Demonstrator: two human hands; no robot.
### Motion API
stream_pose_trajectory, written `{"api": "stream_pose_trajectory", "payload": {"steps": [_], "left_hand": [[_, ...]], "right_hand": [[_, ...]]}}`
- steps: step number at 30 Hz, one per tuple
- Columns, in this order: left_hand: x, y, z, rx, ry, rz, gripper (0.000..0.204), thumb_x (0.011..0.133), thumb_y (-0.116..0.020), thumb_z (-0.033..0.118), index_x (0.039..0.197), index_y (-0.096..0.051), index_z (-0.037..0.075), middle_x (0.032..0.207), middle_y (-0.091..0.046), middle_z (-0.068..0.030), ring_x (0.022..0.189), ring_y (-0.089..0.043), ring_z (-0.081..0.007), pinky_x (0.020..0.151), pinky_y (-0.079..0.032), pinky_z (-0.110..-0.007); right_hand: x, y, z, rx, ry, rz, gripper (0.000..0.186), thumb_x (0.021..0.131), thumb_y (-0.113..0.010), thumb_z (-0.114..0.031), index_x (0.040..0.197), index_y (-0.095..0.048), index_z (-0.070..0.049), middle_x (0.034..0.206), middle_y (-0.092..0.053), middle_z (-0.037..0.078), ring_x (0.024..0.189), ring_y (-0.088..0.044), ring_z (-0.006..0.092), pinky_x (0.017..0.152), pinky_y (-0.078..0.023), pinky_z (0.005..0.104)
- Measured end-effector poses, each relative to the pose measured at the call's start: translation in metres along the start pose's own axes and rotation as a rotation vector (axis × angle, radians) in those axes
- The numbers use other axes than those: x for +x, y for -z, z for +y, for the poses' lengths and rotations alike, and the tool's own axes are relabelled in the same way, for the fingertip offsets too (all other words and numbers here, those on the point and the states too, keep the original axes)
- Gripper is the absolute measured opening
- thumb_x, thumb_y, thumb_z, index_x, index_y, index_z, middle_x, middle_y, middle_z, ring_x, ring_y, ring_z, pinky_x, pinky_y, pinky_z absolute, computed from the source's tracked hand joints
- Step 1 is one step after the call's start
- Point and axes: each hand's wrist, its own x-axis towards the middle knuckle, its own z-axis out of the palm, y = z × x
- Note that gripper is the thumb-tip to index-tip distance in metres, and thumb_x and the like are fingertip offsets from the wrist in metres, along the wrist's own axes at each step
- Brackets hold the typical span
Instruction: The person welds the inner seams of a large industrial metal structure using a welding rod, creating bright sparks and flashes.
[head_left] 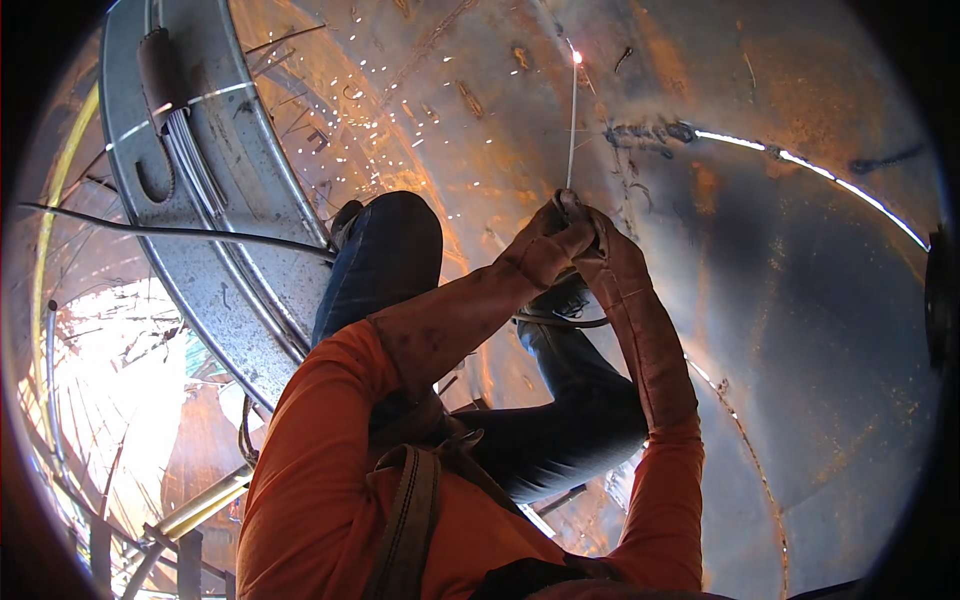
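My left hand [548,243] and my right hand [612,258], both in brown leather welding gloves, are closed together in front of my knees. They grip an electrode holder that the gloves mostly hide. From it a thin welding electrode [573,130] points away from me. Its far tip glows at a bright arc [576,57] against the rusty steel plate [700,60], and sparks scatter to the left. A cable [565,322] loops out below the gloves. To the right of the arc lies a dark, rough weld bead [650,134].
At left, a curved metal plank [265,300] carries a brown pouch [161,75] with several electrodes [192,160]. A black hose [180,230] crosses it. Light shines through a curved seam gap [830,172] at right. A yellow pipe [205,503] and scrap rods lie lower left.
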Motion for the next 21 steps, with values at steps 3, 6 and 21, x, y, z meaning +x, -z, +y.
{"api": "stream_pose_trajectory", "payload": {"steps": [3,6,21], "left_hand": [[-0.002,0.002,0.003,0.522,-0.150,0.065,0.019,0.110,-0.059,0.026,0.120,-0.060,0.009,0.106,-0.057,-0.0051,0.102,-0.058,-0.0164,0.091,-0.050,-0.033],[-0.002,0.003,0.005,0.669,-0.217,0.144,0.030,0.103,-0.067,0.035,0.113,-0.061,0.007,0.098,-0.058,-0.0104,0.095,-0.059,-0.0197,0.089,-0.050,-0.041],[-0.006,-0.004,0.009,0.330,-0.006,0.082,0.012,0.107,-0.060,0.017,0.113,-0.063,0.007,0.104,-0.058,0.0001,0.099,-0.057,-0.0121,0.090,-0.049,-0.028]], "right_hand": [[0.000,0.004,0.000,-0.027,0.020,0.037,0.033,0.112,-0.059,-0.009,0.139,-0.059,0.010,0.127,-0.069,0.018,0.121,-0.069,0.0260,0.112,-0.057,0.0404],[-0.008,0.004,-0.002,-0.158,0.056,0.117,0.038,0.112,-0.058,-0.019,0.141,-0.061,0.005,0.133,-0.070,0.016,0.121,-0.069,0.0236,0.113,-0.053,0.0355],[-0.009,-0.011,-0.003,-0.154,-0.007,0.024,0.030,0.107,-0.066,-0.016,0.127,-0.068,0.005,0.116,-0.073,0.011,0.108,-0.070,0.0201,0.102,-0.055,0.0338]]}}
